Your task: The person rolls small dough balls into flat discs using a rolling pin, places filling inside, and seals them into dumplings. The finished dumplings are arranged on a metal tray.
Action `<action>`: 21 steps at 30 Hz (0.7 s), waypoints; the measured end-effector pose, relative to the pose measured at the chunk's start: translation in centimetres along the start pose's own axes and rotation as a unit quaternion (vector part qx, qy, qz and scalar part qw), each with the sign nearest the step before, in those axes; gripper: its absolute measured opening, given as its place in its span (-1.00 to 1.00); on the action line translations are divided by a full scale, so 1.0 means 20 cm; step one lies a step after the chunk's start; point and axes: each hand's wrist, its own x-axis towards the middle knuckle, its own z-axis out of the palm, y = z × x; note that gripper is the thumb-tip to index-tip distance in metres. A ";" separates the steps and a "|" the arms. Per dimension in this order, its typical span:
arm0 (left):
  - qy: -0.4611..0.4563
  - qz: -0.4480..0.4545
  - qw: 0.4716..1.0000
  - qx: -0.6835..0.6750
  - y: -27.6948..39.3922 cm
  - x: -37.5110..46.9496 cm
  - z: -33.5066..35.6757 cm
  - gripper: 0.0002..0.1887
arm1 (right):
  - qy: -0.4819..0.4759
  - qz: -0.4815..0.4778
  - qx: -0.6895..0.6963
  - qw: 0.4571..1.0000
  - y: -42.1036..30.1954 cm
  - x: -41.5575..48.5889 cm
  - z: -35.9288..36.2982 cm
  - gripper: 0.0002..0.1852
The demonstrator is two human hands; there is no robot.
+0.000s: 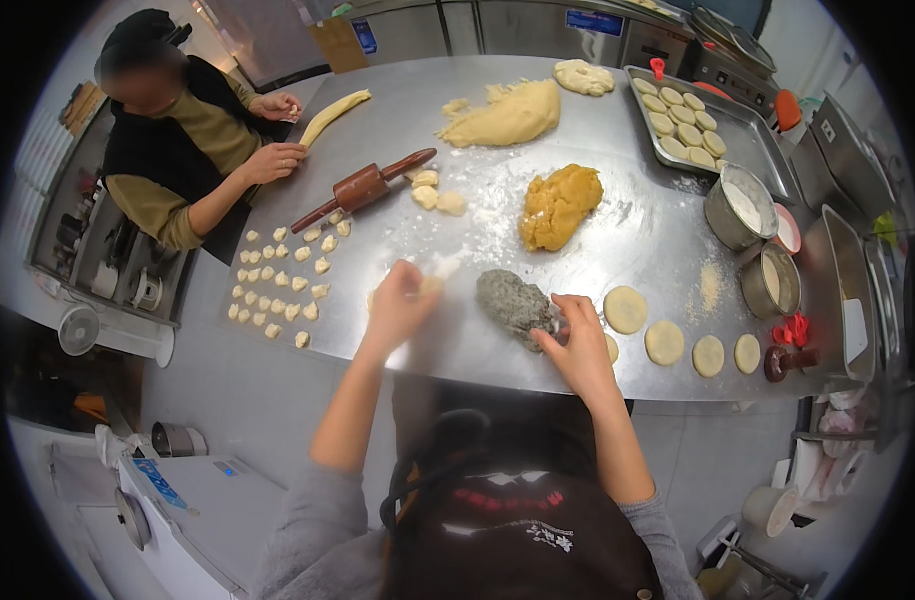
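My left hand [399, 304], blurred, pinches a small pale dough piece [430, 285] above the steel table. Another bit of dough shows partly behind that hand. The thumb and fingertips of my right hand [580, 339] grip the near right end of a grey speckled lump of filling [511, 301]. Beyond the lump lies a rough orange-yellow mass of dough or filling [561, 206]. Flat round dough cakes [625, 310] lie right of my right hand, one partly hidden by it.
A co-worker [180, 135] handles a dough strip [336, 116] at the left. Small dough pieces [281, 279], a rolling pin [361, 187] and a large dough mass [514, 116] occupy the steel table [427, 352]. Rightward are a tray [761, 154], a flour pot [741, 206] and a brown stamp [791, 361].
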 end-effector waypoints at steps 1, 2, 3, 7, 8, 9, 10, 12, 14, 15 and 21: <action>-0.008 0.008 0.996 -0.084 0.00 -0.02 -0.02 -0.79 | -0.003 0.007 -0.004 1.000 0.00 0.00 0.00 -0.43; -0.011 -0.007 0.986 -0.168 0.00 -0.03 -0.02 -0.81 | -0.007 0.015 -0.008 1.000 0.01 0.01 0.00 -0.42; -0.032 -0.007 0.978 -0.207 0.00 -0.05 -0.03 -0.80 | -0.008 0.006 -0.027 1.000 0.01 0.01 -0.01 -0.40; -0.094 -0.070 0.944 -0.309 0.01 -0.08 -0.02 -0.70 | -0.018 -0.020 -0.073 0.997 0.02 0.05 -0.01 -0.32; -0.107 -0.078 0.938 -0.320 0.01 -0.08 -0.02 -0.67 | -0.020 -0.025 -0.078 0.996 0.02 0.07 0.00 -0.31; -0.108 -0.079 0.935 -0.329 0.01 -0.09 -0.01 -0.68 | -0.027 -0.020 -0.084 0.996 0.02 0.09 0.00 -0.30; -0.107 -0.079 0.932 -0.336 0.02 -0.09 0.01 -0.69 | -0.034 -0.014 -0.090 0.995 0.02 0.11 0.02 -0.29; -0.101 -0.073 0.934 -0.335 0.02 -0.11 0.03 -0.72 | -0.033 -0.024 -0.117 0.992 0.01 0.13 0.04 -0.30; -0.106 -0.074 0.924 -0.360 0.01 -0.12 0.05 -0.72 | -0.023 -0.050 -0.153 0.987 0.00 0.15 0.07 -0.32; -0.109 -0.071 0.920 -0.370 0.01 -0.13 0.06 -0.72 | -0.017 -0.052 -0.149 0.987 0.00 0.15 0.08 -0.33; -0.108 -0.077 0.913 -0.385 0.03 -0.16 0.08 -0.73 | -0.016 0.002 -0.050 0.999 -0.01 0.15 0.09 -0.42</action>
